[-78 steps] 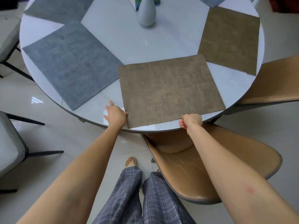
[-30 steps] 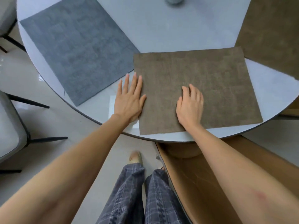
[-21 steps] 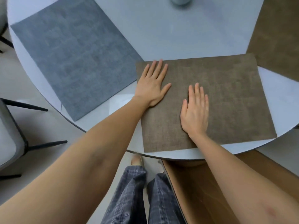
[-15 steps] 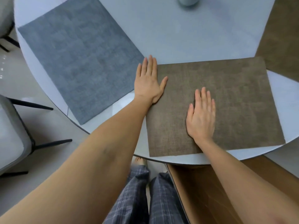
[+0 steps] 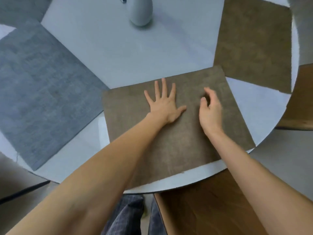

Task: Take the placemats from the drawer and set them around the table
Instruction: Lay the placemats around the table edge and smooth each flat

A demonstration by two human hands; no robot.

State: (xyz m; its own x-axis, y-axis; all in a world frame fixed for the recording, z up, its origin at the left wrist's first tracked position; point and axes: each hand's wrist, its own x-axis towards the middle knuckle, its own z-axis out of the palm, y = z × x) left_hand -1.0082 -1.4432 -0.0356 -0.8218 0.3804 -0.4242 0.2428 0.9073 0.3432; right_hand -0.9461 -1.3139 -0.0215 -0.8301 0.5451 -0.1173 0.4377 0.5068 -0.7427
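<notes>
A brown placemat [image 5: 194, 146] lies flat at the near edge of the round white table [image 5: 152, 53]. My left hand [image 5: 165, 104] presses flat on its middle with the fingers spread. My right hand [image 5: 210, 109] hovers just right of it above the mat, its fingers loosely curled and holding nothing. A second brown placemat [image 5: 254, 46] lies at the right. A grey placemat [image 5: 39, 92] lies at the left, and part of another grey placemat [image 5: 20, 9] shows at the far left corner.
A pale vase [image 5: 140, 11] stands at the table's centre. A brown chair [image 5: 211, 209] sits tucked under the near edge, another brown chair [image 5: 303, 99] at the right. My legs in plaid trousers [image 5: 125, 217] stand beside the near chair.
My left hand slid from the mat's left edge to its middle. My right hand lifted off the mat and curled its fingers. The view shifted, so the vase shows again.
</notes>
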